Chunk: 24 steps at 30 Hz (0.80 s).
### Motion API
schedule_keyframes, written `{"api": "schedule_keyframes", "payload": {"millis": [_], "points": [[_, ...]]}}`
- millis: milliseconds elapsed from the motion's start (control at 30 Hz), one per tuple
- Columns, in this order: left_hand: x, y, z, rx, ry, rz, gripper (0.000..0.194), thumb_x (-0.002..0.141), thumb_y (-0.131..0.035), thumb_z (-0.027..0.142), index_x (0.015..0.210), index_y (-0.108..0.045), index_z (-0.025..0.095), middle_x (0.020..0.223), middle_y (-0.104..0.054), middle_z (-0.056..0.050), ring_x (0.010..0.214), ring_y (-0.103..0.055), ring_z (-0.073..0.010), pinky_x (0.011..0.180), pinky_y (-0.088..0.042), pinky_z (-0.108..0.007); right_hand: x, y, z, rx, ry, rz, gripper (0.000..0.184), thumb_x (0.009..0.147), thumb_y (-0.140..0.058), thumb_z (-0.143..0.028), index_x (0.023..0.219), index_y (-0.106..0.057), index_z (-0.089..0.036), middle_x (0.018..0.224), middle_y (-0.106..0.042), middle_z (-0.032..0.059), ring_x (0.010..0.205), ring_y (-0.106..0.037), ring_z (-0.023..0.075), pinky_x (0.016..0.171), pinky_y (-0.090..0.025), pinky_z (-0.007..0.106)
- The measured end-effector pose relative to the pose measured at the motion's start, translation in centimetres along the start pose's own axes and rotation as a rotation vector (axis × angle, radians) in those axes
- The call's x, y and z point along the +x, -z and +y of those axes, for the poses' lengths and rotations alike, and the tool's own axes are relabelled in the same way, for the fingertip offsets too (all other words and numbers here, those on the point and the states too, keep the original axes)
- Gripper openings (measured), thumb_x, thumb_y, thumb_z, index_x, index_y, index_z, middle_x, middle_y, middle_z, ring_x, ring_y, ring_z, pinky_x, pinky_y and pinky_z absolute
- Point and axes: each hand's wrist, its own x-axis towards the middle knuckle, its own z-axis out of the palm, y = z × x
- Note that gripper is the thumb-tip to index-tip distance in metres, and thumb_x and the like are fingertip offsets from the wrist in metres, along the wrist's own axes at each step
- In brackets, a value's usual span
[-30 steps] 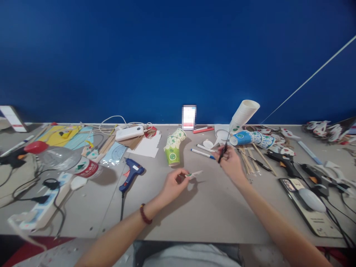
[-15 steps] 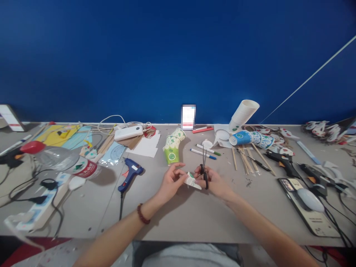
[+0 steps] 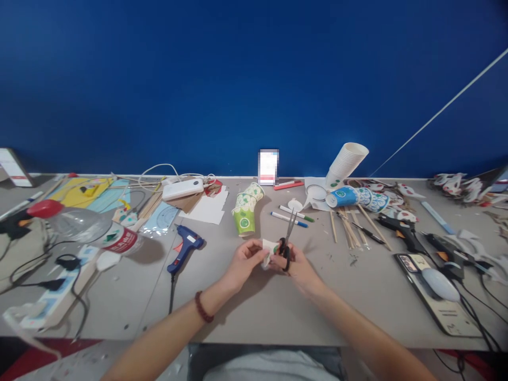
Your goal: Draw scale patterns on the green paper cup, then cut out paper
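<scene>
Between my hands is a small white paper piece [image 3: 268,248] with a green mark. My left hand [image 3: 246,260] pinches its left side between thumb and fingers. Black-handled scissors [image 3: 286,245] sit in my right hand [image 3: 300,267], blades pointing up and away from the paper. That hand's fingertips also touch the paper's right edge. Just beyond my left hand, joined green-and-white paper cups [image 3: 245,210] lie bent on the table. A blue-capped marker [image 3: 289,219] and a green-capped marker [image 3: 297,213] lie behind the scissors.
At left are a blue glue gun [image 3: 184,247], a plastic bottle [image 3: 91,227] and a power strip [image 3: 59,288]. Stacked white cups [image 3: 346,163], blue patterned cups [image 3: 357,198] and wooden sticks [image 3: 349,230] lie at right. A phone [image 3: 436,312] bears a white mouse [image 3: 440,284].
My right hand came in from the right with the scissors and met the paper at my left hand. The paper has since been turned more upright, and the scissor blades tilt upward.
</scene>
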Motion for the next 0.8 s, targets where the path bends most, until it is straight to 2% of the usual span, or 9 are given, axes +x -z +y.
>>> {"api": "schedule_keyframes", "payload": {"millis": [67,133,200,267,433,567,667,800], "points": [[0.0,0.1,0.1,-0.011,-0.001,-0.007,0.023,0.072,-0.068,0.035,0.079,-0.056,0.016,0.070,-0.065,0.000,0.060,-0.057,-0.0100,0.059,-0.042,-0.022,0.2,0.5,0.0,-0.050,0.016,-0.054,0.044,0.057,-0.081,-0.034,0.085,-0.051,-0.018,0.072,-0.060,-0.0034,0.068,-0.063,0.0127,0.069,-0.053,0.028],[0.1,0.3,0.4,-0.012,-0.004,-0.008,0.025,0.075,-0.065,0.037,0.084,-0.054,0.017,0.067,-0.064,0.000,0.056,-0.056,-0.0096,0.055,-0.042,-0.022,0.6,1.1,-0.1,-0.151,0.011,-0.124,0.042,0.063,-0.076,-0.040,0.085,-0.050,-0.017,0.068,-0.064,-0.0009,0.061,-0.063,0.0120,0.060,-0.051,0.024],[0.3,0.6,0.7,0.004,-0.014,0.012,0.026,0.075,-0.065,0.037,0.086,-0.053,0.017,0.066,-0.065,0.000,0.050,-0.053,-0.0077,0.053,-0.042,-0.021,0.8,1.8,-0.2,-0.272,-0.027,-0.195,0.040,0.067,-0.071,-0.047,0.083,-0.049,-0.016,0.059,-0.063,-0.0005,0.050,-0.058,0.0099,0.047,-0.046,0.020],[0.4,0.9,0.9,0.022,-0.024,0.043,0.029,0.072,-0.067,0.037,0.087,-0.054,0.016,0.065,-0.065,0.000,0.045,-0.050,-0.0056,0.051,-0.042,-0.020,1.0,2.2,-0.4,-0.334,-0.060,-0.266,0.042,0.068,-0.066,-0.053,0.081,-0.048,-0.016,0.054,-0.060,-0.0018,0.046,-0.055,0.0096,0.042,-0.043,0.019],[0.9,1.6,1.4,0.051,-0.067,0.124,0.031,0.070,-0.069,0.036,0.090,-0.058,0.015,0.057,-0.063,0.003,0.047,-0.053,-0.0066,0.056,-0.045,-0.020,0.3,2.2,-1.2,-0.386,-0.169,-0.399,0.052,0.063,-0.064,-0.063,0.080,-0.048,-0.016,0.056,-0.052,-0.0051,0.045,-0.052,0.0081,0.036,-0.043,0.018],[0.9,1.7,1.9,0.103,-0.132,0.128,0.034,0.071,-0.069,0.032,0.099,-0.056,0.017,0.054,-0.063,0.006,0.046,-0.056,-0.0073,0.064,-0.047,-0.022,-0.5,2.2,-1.9,-0.435,-0.237,-0.477,0.053,0.065,-0.061,-0.065,0.081,-0.048,-0.017,0.059,-0.050,-0.0055,0.040,-0.047,0.0050,0.029,-0.036,0.014],[0.8,1.7,2.0,0.145,-0.155,0.130,0.026,0.072,-0.069,0.031,0.089,-0.055,0.017,0.054,-0.063,0.005,0.046,-0.057,-0.0081,0.059,-0.047,-0.021,-0.8,2.4,-2.1,-0.454,-0.262,-0.541,0.051,0.069,-0.057,-0.066,0.082,-0.047,-0.017,0.061,-0.052,-0.0053,0.034,-0.044,0.0025,0.028,-0.031,0.013],[0.7,1.8,1.8,0.191,-0.165,0.109,0.023,0.072,-0.068,0.031,0.086,-0.056,0.017,0.057,-0.064,0.004,0.047,-0.059,-0.0085,0.054,-0.045,-0.020,-1.0,2.4,-2.2,-0.469,-0.250,-0.543,0.051,0.069,-0.057,-0.065,0.082,-0.047,-0.017,0.060,-0.050,-0.0060,0.034,-0.043,0.0019,0.028,-0.029,0.013]]}}
